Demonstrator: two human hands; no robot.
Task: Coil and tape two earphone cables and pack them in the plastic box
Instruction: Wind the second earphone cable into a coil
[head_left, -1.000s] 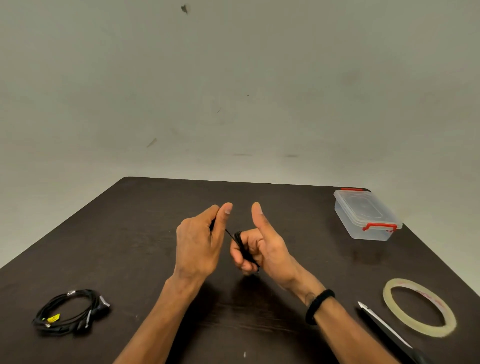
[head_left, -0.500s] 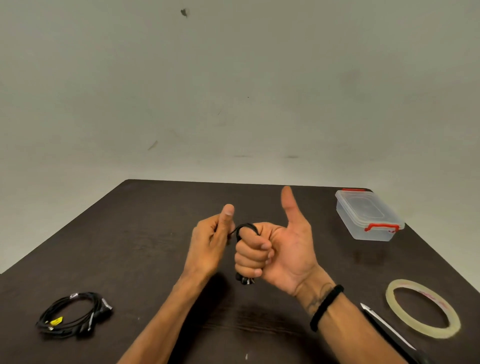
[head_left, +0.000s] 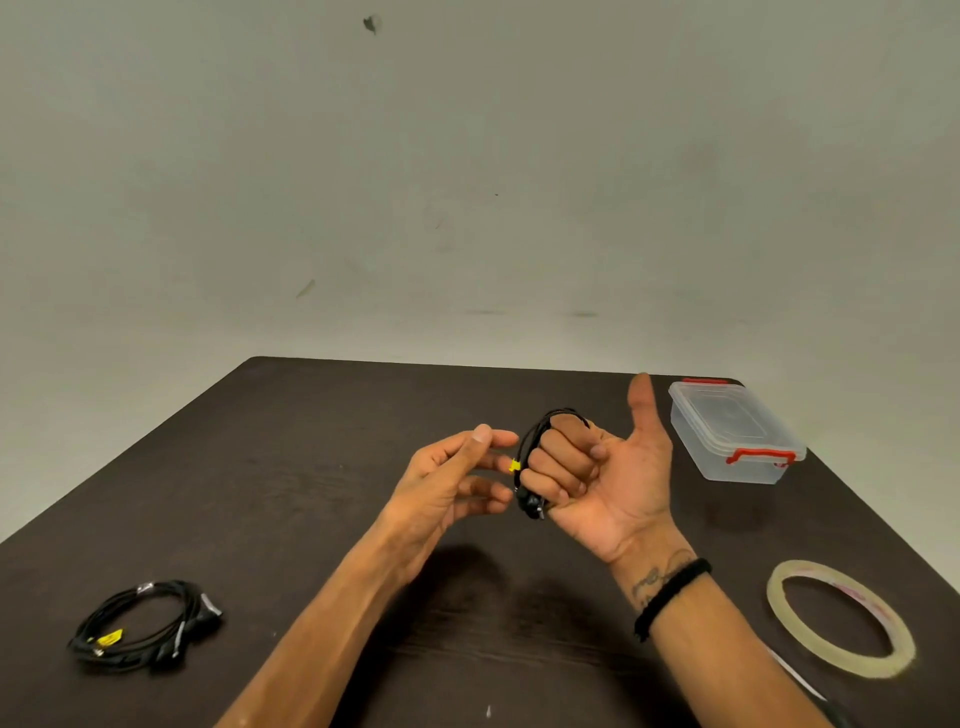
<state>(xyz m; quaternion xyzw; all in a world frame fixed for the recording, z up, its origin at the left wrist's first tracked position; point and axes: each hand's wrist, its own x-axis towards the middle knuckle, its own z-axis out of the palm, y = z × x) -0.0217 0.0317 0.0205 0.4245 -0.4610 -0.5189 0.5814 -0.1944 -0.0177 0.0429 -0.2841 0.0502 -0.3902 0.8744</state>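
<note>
A black earphone cable (head_left: 532, 457) with a small yellow tag is wound around the curled fingers of my right hand (head_left: 605, 475), whose thumb points up. My left hand (head_left: 449, 483) is just left of that coil with its fingers apart, the fingertips close to the yellow tag. A second black earphone cable (head_left: 143, 626), coiled and with a yellow tag, lies on the dark table (head_left: 311, 467) at the near left. The clear plastic box (head_left: 735, 431) with red clips stands lidded at the far right. A ring of clear tape (head_left: 839, 616) lies flat at the near right.
A thin blade or cutter (head_left: 800, 680) lies near the tape ring, partly behind my right forearm. A black band circles my right wrist (head_left: 670, 592). A pale wall rises behind the table's far edge.
My right hand has turned palm-up and shifted right with the cable now fully wound on its fingers. My left hand has let go of the cable end and spread its fingers.
</note>
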